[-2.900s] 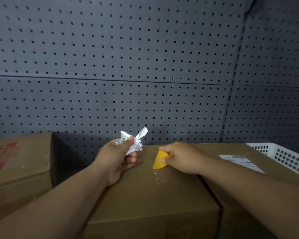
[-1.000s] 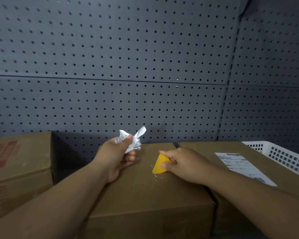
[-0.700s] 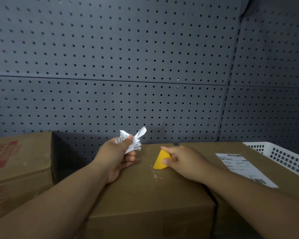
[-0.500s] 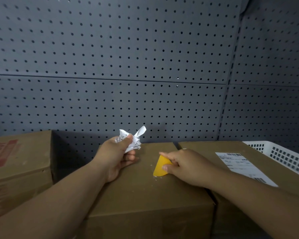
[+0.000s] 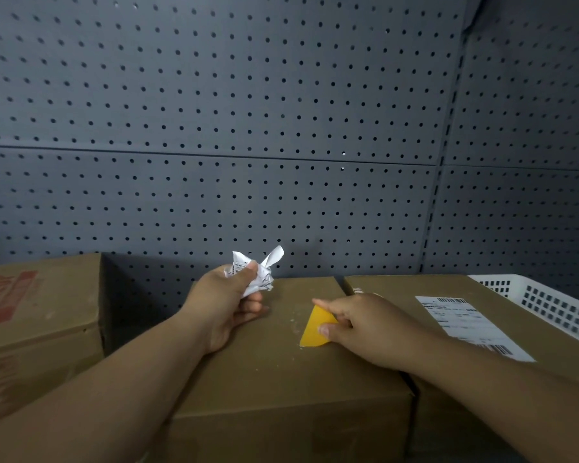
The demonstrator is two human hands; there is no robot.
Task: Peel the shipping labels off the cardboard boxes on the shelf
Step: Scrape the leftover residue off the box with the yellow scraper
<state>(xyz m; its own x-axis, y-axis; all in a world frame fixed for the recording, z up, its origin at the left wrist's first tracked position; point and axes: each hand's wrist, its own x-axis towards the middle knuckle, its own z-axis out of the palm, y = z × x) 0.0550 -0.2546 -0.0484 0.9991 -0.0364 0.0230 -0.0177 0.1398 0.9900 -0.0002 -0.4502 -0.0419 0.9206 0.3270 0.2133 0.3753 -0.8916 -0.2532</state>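
Note:
My left hand (image 5: 226, 304) grips a crumpled white label (image 5: 256, 274) above the back left of the middle cardboard box (image 5: 281, 372). My right hand (image 5: 365, 329) pinches a yellow plastic scraper (image 5: 311, 330) whose lower edge lies on that box's top. Small white paper flecks dot the cardboard around the scraper. On the box to the right (image 5: 398, 289) a white shipping label (image 5: 468, 322) with barcodes lies flat, and my right forearm crosses that box's near edge.
A third cardboard box (image 5: 41, 309) with red print stands at the left, separated from the middle box by a dark gap. A white perforated plastic basket (image 5: 549, 305) sits at the far right. A grey pegboard wall (image 5: 248, 128) closes the back.
My right hand has rubbed the yellow scraper back and forth over the middle box's top and now has it drawn nearer to me. My left hand has kept the crumpled label in place.

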